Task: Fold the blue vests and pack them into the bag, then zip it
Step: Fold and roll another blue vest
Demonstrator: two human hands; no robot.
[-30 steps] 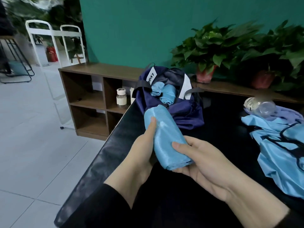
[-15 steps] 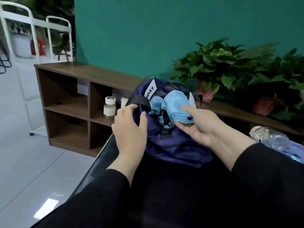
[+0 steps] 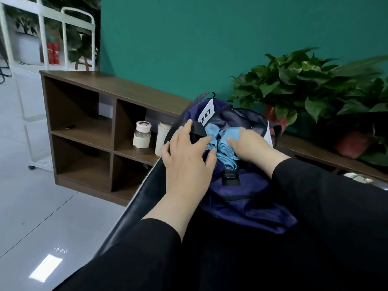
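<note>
Bag [image 3: 241, 198] on black table [image 3: 134, 206], mouth open, near the far left edge. Rolled blue vests [image 3: 227, 143] sit inside the opening, packed side by side. My left hand [image 3: 186, 152] rests on the bag's near-left rim, fingers spread and fairly straight, fingertips touching the black strap [image 3: 196, 128] and the edge of a vest. My right hand [image 3: 249, 143] lies on top of the vests, fingers reaching into the mouth; cannot tell whether they curl round the cloth or only press it. White tag [image 3: 206, 113] stands at the bag's top. Behind: brown shelf [image 3: 84, 114] with two jars [image 3: 141, 137], potted plants [image 3: 304, 85] to the right.
</note>
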